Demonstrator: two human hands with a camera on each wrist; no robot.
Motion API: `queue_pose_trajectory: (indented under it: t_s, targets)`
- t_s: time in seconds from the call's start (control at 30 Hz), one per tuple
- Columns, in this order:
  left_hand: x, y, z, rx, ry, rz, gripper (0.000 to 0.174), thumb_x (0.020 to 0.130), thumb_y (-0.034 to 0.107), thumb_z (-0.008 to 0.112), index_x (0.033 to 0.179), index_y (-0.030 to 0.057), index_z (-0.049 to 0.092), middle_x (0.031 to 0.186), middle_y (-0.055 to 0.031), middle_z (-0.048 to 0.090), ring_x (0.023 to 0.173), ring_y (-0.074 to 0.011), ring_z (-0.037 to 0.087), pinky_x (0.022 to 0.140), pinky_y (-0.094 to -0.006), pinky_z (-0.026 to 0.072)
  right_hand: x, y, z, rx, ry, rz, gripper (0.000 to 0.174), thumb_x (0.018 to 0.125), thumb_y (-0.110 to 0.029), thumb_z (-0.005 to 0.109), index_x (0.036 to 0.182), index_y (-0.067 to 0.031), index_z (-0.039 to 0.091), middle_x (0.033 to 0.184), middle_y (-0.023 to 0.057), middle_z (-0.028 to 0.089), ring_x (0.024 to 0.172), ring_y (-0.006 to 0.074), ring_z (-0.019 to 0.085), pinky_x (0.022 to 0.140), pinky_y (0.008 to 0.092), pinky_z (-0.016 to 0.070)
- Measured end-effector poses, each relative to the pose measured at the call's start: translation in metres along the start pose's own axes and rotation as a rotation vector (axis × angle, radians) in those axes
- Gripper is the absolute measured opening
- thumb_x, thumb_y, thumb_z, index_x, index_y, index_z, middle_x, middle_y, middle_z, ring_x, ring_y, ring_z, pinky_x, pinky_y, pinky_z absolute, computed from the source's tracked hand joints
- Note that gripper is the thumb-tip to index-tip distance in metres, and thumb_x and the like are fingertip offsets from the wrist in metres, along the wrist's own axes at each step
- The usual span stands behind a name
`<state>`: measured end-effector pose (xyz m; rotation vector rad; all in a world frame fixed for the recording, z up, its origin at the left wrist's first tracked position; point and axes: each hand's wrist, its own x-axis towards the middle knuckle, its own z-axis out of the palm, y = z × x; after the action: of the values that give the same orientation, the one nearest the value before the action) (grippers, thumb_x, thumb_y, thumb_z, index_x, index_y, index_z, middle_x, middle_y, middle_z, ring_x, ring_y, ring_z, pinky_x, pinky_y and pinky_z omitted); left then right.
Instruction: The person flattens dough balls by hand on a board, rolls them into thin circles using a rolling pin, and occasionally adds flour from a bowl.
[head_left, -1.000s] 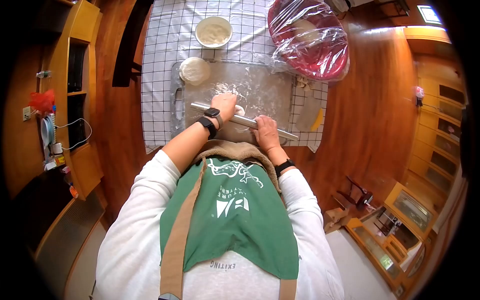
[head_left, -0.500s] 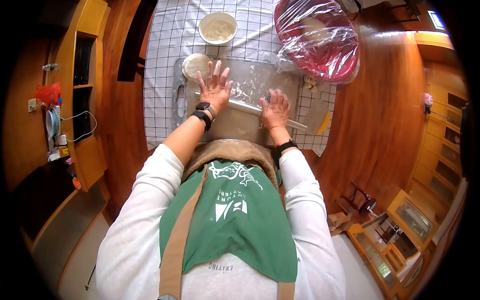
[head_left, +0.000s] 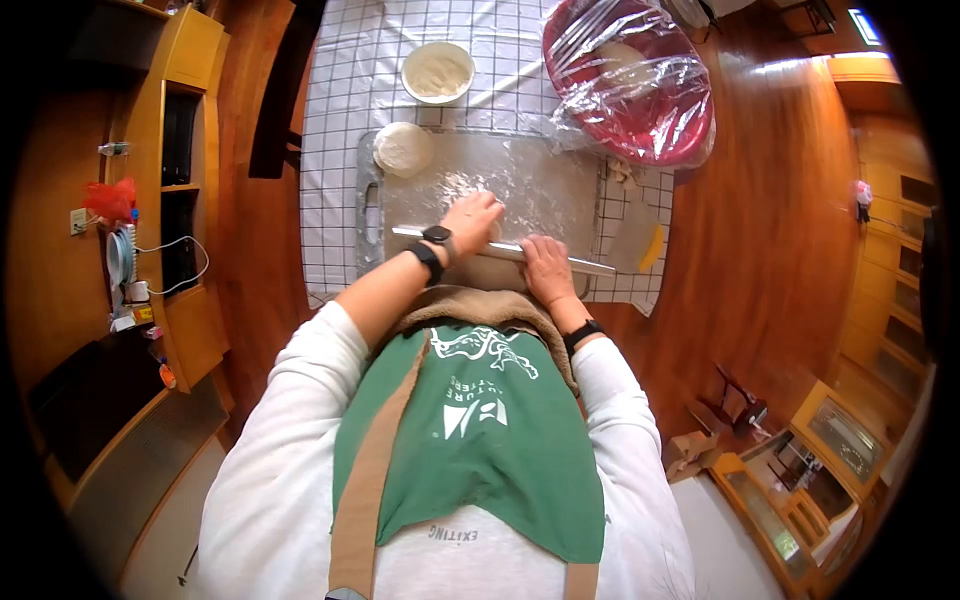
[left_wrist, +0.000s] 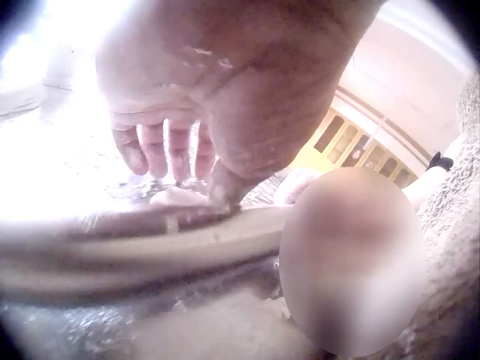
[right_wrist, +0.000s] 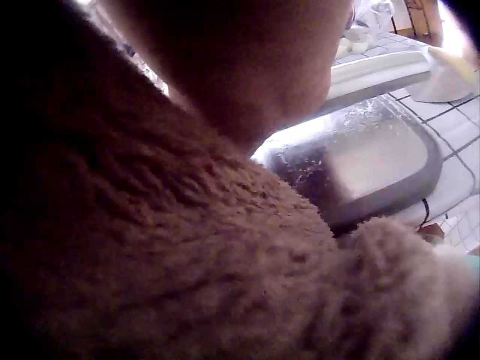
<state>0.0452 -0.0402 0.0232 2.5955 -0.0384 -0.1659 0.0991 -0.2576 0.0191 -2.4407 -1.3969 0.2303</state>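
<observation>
The desk (head_left: 335, 90), under a checked cloth, fills the upper middle of the head view and carries a flour-dusted board (head_left: 555, 190), which looks rigid and flat. The basin (head_left: 686, 145) at the upper right, covered with plastic film (head_left: 610, 105), would be bulky to lift; its rim is the sound hold, since the film looks slippery and thin. Across the lower half of the board slants a shiny rolling pin (head_left: 590, 266), likely stiff, smooth and fairly weighty, best held near both ends. The right hand (head_left: 548, 275) grips it right of its middle, fingers bent over the top. The left hand (head_left: 472, 222) lies across its left part; in the left wrist view its fingers hang bent with gaps between them. The scraper (head_left: 630, 235), right of the board, seems light, with its yellow edge the natural hold. The bowl (head_left: 437, 100) above the board is best taken by its rim. The ball of dough (head_left: 403, 149), at the board's upper left, looks soft and needs cupping from below. A small piece of dough (left_wrist: 176, 196) lies by the left fingertips, likely tender and easily dented; whether they pinch it, one cannot tell.
</observation>
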Motion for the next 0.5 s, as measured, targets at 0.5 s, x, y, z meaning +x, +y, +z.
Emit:
queue_pose_trajectory:
  t_s: [0.5]
  targets:
    - [0.002, -0.039, -0.043, -0.424, 0.088, -0.376, 0.022, 0.085, 0.025, 0.066, 0.091, 0.0039, 0.063, 0.077, -0.0127, 0.065, 0.071, -0.0241, 0.063, 0.067, -0.0349, 0.0500, -0.006, 0.008, -0.020, 0.098, -0.298, 0.136, 0.035, 0.076, -0.016, 0.066, 0.109, -0.0139, 0.054, 0.113, 0.0059, 0.054, 0.111, 0.0275, 0.048, 0.092, 0.0420, 0.0367]
